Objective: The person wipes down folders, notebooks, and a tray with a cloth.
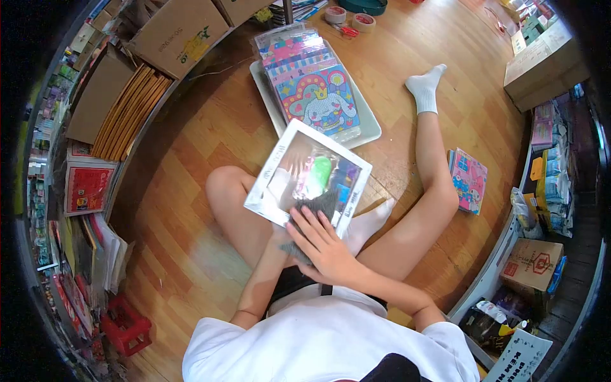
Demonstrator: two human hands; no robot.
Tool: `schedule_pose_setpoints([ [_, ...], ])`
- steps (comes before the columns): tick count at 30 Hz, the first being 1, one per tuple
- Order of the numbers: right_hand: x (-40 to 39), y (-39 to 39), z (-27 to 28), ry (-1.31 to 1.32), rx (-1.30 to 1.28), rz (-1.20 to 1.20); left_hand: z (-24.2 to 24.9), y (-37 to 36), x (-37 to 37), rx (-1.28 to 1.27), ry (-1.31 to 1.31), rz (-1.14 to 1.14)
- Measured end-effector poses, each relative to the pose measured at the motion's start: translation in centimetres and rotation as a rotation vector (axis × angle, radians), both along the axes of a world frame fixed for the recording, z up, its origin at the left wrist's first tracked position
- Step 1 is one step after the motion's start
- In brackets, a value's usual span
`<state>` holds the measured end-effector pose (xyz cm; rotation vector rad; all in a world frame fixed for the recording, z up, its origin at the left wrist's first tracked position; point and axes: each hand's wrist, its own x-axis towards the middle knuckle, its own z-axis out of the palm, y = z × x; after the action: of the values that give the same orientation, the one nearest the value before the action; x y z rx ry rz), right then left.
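A flat white-framed box [272, 167] with a clear window, a green item showing inside, is tilted above my lap. My right hand [326, 251] presses a dark grey cloth [323, 204] on the lower part of its window, fingers stretched out. My left hand [280, 234] is at the box's lower edge, mostly hidden behind the box, cloth and right hand, so its fingers do not show. Just beyond the box, a white tray [370, 130] holds a stack of colourful cartoon picture packs [324, 95] in clear wrapping.
Another cartoon pack [469, 181] lies on the floor right of my leg. Shelves with cardboard [133, 114] and a red basket [126, 325] stand left. Cartons [531, 264] and goods line the right. Tape rolls [363, 23] lie beyond the tray.
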<state>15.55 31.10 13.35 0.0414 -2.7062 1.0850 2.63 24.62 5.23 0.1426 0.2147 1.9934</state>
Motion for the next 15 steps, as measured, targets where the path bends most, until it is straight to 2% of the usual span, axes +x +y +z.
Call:
schedule_pose_setpoints([
  [2, 1.0, 0.4, 0.5, -0.091, 0.026, -0.059, -0.7, -0.5, -0.6, 0.046, 0.005, 0.012],
  [4, 1.7, 1.3, -1.0, -0.026, 0.017, -0.180, -1.5, -1.1, -0.9, 0.102, -0.001, 0.005],
  [6, 2.2, 2.2, -2.2, 0.062, 0.039, -0.272, -1.9, -1.2, -0.7, 0.114, -0.086, -0.002],
  [7, 2.6, 2.5, -2.5, 0.109, 0.063, -0.296, -2.0, -1.0, -0.7, 0.094, -0.227, -0.026],
  [9, 3.3, 3.2, -2.1, 0.211, 0.047, -0.370, -0.7, -0.4, 0.8, -0.055, -0.141, 0.044],
  [10, 3.7, 4.0, -1.3, 0.213, -0.094, -0.417, 0.9, 0.1, 1.4, -0.126, -0.095, 0.080],
  [11, 4.3, 5.0, -0.3, 0.219, -0.232, -0.459, 2.2, 0.6, 1.5, -0.279, 0.102, 0.007],
  [12, 5.0, 6.0, 0.5, 0.225, -0.371, -0.496, 4.4, 2.1, 1.9, 0.033, -0.289, -0.070],
  [14, 6.4, 8.0, 1.2, 0.154, -0.581, -0.847, 8.1, 3.8, 2.7, -0.279, 0.164, -0.051],
  [15, 6.9, 9.5, 1.4, 0.144, -0.667, -1.041, 8.9, 4.1, 3.3, -0.277, 0.209, -0.083],
])
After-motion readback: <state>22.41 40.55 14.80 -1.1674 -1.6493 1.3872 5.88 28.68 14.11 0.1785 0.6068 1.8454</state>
